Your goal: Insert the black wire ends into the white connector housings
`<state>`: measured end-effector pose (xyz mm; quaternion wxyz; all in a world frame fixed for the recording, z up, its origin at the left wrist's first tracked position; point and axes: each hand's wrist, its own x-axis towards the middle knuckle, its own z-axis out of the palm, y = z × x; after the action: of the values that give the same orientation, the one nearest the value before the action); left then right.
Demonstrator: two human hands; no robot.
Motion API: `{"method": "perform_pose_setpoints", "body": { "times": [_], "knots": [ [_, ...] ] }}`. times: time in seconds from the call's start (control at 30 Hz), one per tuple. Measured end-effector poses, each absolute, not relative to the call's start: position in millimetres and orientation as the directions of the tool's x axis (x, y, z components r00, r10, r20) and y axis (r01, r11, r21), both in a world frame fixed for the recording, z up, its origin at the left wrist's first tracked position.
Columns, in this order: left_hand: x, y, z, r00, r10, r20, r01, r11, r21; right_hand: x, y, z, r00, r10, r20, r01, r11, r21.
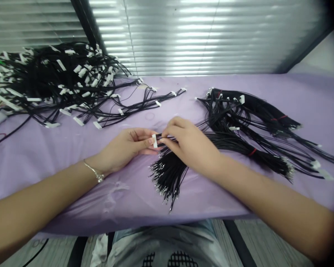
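Past grey shirt [167, 249], over purple tablecloth [206, 196]: pinching white connector housing [155, 141] in left hand [122, 148], seemingly to steady it against black wires [159, 135] held narrowly in right hand [193, 144]. With red-tied wire bundle [231, 142] partly underneath, likely for reach; harness heap [44, 78] farther left, perhaps against mixing.

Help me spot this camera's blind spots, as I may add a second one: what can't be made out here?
Head view: the slots of the connector; too small, partly covered by the left hand.
Head view: the middle of the front bundle; behind the right hand.
Head view: the rest of the pile; cut off by the left edge.
Head view: the wire count in that pile; strands overlap.
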<state>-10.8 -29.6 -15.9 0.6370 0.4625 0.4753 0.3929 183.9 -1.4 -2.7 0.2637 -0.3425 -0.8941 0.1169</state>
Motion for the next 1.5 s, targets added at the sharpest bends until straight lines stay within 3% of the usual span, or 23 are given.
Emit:
{"method": "perform_pose_setpoints", "body": {
  "times": [0.1, 0.23, 0.3, 0.5, 0.7, 0.83, 0.97, 1.07, 1.17, 1.5],
  "knots": [
    [-10, -29, -13, 0.152, 0.961, -0.229, -0.144, 0.251, 0.957, 193, 0, 7, -0.659, 0.631, 0.409, 0.588, 0.772, -0.243],
    [-10, -28, -12, 0.141, 0.959, -0.247, -0.200, 0.272, 0.941, 198, 7, 6, -0.822, 0.550, 0.149, 0.539, 0.835, -0.110],
    [-10, -28, -13, 0.147, 0.955, -0.257, -0.202, 0.283, 0.937, 197, 9, 2, -0.828, 0.552, 0.099, 0.545, 0.834, -0.087],
    [-10, -27, -13, 0.158, 0.953, -0.259, -0.222, 0.290, 0.931, 191, 1, -4, -0.772, 0.589, 0.240, 0.587, 0.805, -0.088],
    [-10, -27, -11, 0.170, 0.946, -0.274, -0.198, 0.306, 0.931, 191, 0, -7, -0.792, 0.591, 0.156, 0.603, 0.796, 0.048],
    [-9, -27, -11, 0.162, 0.947, -0.276, -0.199, 0.305, 0.931, 191, 5, -12, -0.804, 0.570, 0.170, 0.584, 0.810, 0.047],
    [-8, -27, -10, 0.154, 0.948, -0.278, -0.202, 0.306, 0.930, 191, 4, -8, -0.744, 0.623, 0.243, 0.632, 0.774, -0.048],
    [-10, -27, -10, 0.153, 0.948, -0.280, -0.199, 0.307, 0.931, 191, 0, 1, -0.591, 0.758, 0.276, 0.695, 0.652, -0.304],
    [-12, -26, -13, 0.198, 0.941, -0.275, -0.188, 0.311, 0.932, 189, -2, 4, -0.542, 0.781, 0.311, 0.613, 0.620, -0.490],
    [-14, -25, -14, 0.266, 0.930, -0.255, -0.123, 0.295, 0.948, 178, 0, -14, -0.511, 0.777, 0.368, 0.542, 0.624, -0.563]
  ]
}}
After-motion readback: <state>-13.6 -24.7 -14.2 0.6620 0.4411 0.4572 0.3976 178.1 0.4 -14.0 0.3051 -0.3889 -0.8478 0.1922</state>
